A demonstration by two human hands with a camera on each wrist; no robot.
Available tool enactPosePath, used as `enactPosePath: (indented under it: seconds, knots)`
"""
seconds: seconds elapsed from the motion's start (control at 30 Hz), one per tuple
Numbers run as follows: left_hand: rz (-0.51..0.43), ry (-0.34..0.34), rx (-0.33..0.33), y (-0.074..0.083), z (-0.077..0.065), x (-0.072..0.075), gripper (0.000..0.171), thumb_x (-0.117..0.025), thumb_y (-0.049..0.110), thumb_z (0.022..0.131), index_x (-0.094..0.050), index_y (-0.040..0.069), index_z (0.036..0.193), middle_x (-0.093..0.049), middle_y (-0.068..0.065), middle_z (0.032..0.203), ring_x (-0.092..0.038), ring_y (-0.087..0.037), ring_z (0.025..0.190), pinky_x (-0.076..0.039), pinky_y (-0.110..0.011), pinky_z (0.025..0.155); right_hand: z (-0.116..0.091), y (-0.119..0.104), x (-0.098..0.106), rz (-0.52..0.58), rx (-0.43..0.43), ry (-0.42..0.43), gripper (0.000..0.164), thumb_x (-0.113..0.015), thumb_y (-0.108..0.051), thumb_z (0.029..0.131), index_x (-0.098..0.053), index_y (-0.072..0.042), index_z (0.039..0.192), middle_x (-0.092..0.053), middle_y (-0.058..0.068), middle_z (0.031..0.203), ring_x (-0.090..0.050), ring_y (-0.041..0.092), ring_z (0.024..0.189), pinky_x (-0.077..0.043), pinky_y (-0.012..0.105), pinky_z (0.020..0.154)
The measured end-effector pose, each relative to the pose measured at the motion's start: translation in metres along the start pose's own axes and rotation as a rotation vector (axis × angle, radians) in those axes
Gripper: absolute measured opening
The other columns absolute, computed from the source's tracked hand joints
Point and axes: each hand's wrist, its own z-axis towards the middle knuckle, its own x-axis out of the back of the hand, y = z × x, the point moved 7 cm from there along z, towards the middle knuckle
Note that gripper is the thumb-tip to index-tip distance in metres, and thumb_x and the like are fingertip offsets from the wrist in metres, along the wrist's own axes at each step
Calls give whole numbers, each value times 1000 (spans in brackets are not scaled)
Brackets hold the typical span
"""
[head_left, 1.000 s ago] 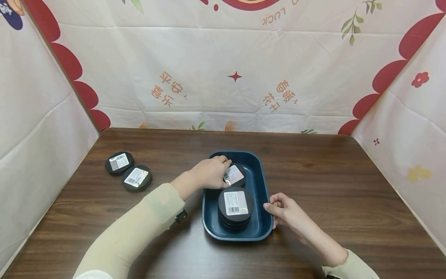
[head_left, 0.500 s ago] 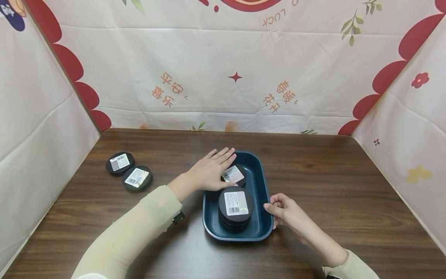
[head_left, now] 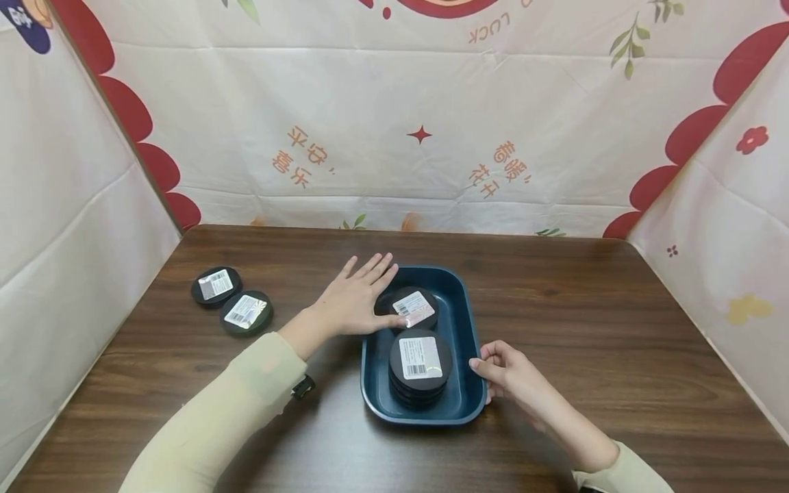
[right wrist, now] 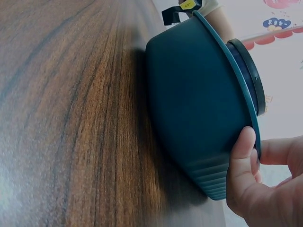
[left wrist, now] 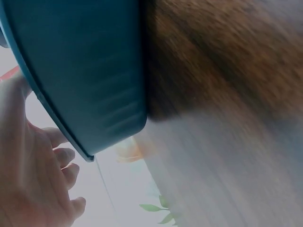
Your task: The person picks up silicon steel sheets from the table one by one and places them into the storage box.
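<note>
A blue tray (head_left: 466, 383) holds round black discs. The front stack of discs (head_left: 442, 363) is topped by a white barcode label. Behind it lies another labelled black disc (head_left: 425, 296); what is under it I cannot tell. My left hand (head_left: 348, 299) is over the tray's left rim, fingers spread and straight, its thumb pointing across the rear disc. In the left wrist view, that left hand (left wrist: 35, 172) shows beyond the tray wall (left wrist: 90, 80). My right hand (head_left: 513, 372) pinches the tray's right rim between thumb and fingers, as the right wrist view also shows.
Two more labelled black discs, one farther back (head_left: 216, 286) and one nearer (head_left: 246, 313), sit on the left of the brown wooden table (head_left: 585, 329). A white printed cloth (head_left: 357, 89) hangs behind the table and along both sides.
My left hand has let go of the rear disc, straightened its fingers and drawn back to the left. The right hand stays on the tray rim.
</note>
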Motion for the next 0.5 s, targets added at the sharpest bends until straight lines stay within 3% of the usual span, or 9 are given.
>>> enactPosePath:
  seconds: [0.5]
  knots:
    - [-78, 35, 84, -27, -19, 6, 93, -40, 73, 83, -14, 14, 150, -7, -5, 155, -2, -20, 142, 1, -48, 114, -1, 0, 1, -6, 7, 3, 25, -55, -15, 94, -40, 3, 99, -46, 3, 69, -51, 15, 55, -51, 29, 54]
